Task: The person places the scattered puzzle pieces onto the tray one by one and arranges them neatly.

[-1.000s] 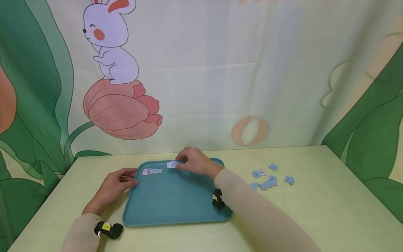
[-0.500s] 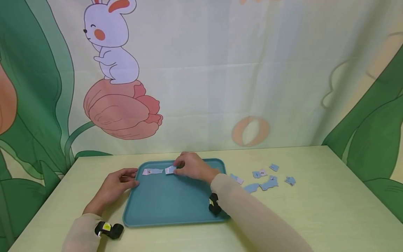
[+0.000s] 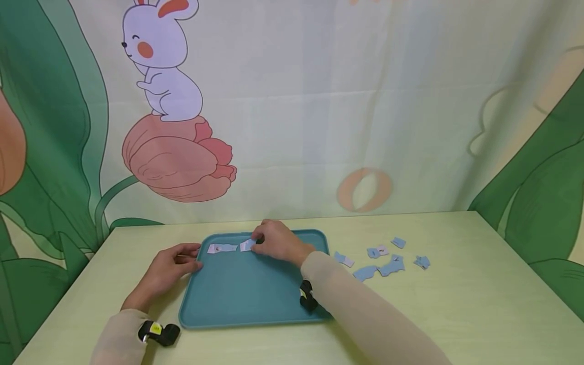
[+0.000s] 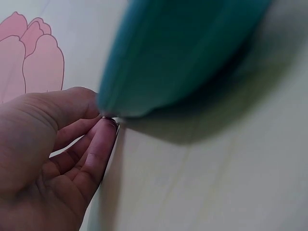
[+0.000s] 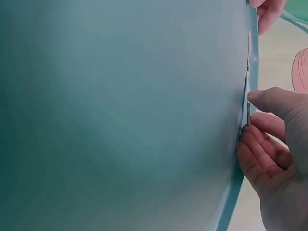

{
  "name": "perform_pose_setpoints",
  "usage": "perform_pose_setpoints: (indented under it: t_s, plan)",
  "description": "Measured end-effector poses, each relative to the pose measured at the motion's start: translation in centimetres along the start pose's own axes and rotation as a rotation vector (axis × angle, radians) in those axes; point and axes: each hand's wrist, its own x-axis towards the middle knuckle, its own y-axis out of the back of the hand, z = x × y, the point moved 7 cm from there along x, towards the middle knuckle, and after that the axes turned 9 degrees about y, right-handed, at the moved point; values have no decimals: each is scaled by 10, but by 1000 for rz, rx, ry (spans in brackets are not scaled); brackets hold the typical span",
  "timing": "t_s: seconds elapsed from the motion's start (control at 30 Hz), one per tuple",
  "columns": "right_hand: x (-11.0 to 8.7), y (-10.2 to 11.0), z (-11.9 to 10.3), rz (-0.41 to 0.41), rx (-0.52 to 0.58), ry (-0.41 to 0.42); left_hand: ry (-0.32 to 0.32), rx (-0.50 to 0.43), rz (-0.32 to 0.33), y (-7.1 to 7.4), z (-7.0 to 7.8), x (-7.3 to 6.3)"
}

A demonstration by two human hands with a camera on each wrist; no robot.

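Observation:
A teal tray [image 3: 255, 294] lies on the table. My left hand [image 3: 166, 268] grips its left rim; in the left wrist view the fingers [image 4: 98, 144] meet right at the tray's edge. Near the tray's far side, my right hand [image 3: 280, 243] pinches a small light-blue and pinkish puzzle piece [image 3: 247, 245] between thumb and fingers. Left of it, close by with a small gap, lies a strip of joined puzzle pieces [image 3: 222, 248]. In the right wrist view the held piece [image 5: 248, 89] shows only edge-on, partly hidden by the thumb.
Several loose blue puzzle pieces lie on the table right of the tray, including a wavy one [image 3: 365, 274], a larger one [image 3: 392, 266] and a small cluster [image 3: 422, 262]. A curtain [image 3: 292, 126] with a printed rabbit hangs behind the table [image 3: 465, 304].
My right hand has brought the pinched puzzle piece left and nearer to me, close to the strip's right end, then barely moved. The left hand has stayed at the tray's rim.

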Motion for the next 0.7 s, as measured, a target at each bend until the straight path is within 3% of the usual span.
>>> perform_pose_setpoints:
  t_s: [0.33,0.7]
  plan:
    - [-2,-1,-1,-17,-17,-33,10,-10,-2,0,-3,1]
    - [-13,12,11,51,66,-34,4,-11,-3,-1,-2,1]
